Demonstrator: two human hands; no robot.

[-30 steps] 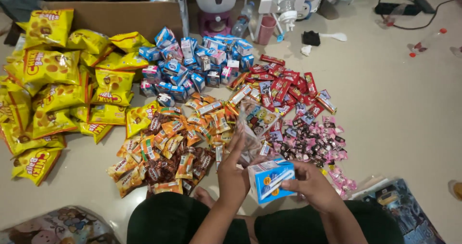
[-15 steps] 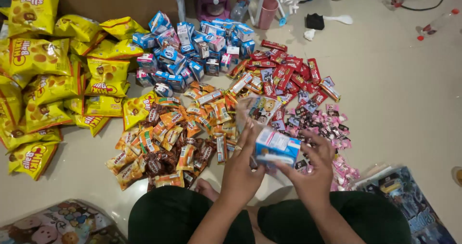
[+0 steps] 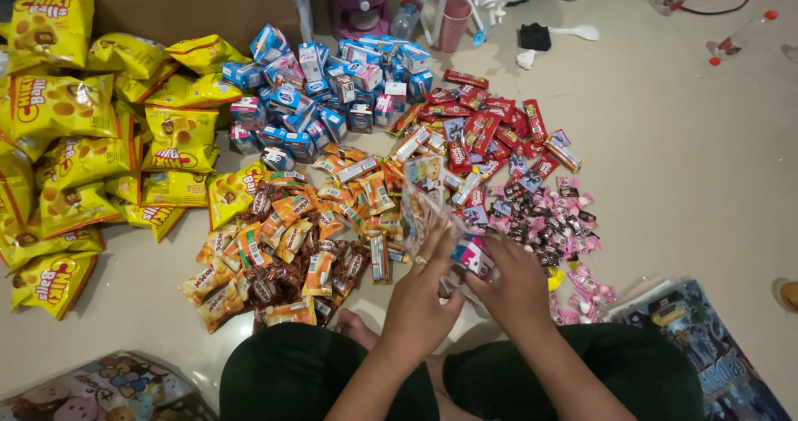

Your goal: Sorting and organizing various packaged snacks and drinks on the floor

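Person sits on the floor [image 3: 706,163] w/ snacks spread in front. Both hands meet near centre: left hand [image 3: 426,292] holds the mouth of a clear printed plastic bag [image 3: 426,201], fingers curled on its edge; right hand [image 3: 517,288] is closed around a small blue-and-pink drink carton [image 3: 474,255], pushing it in at the bag's opening. Carton sits just beside the left hand, between the two, approx. at the bag's near end.

To do this well, in my view: keep the left hand pulling the bag mouth wide & taut so the carton's corners don't snag the thin film; feed it in narrow end first, then let go only once it's past the rim.

Carton's long axis seems to run near-right to far-left, tilted, leading end aimed into the bag; exact face can't be told, hand covers most of it. Bag lies lengthwise away from the person, over the orange wafer packs [image 3: 291,238]. Yellow chip bags [image 3: 75,138] lie far left, more cartons [image 3: 332,88] at the far side, pink sweets [image 3: 565,230] right.
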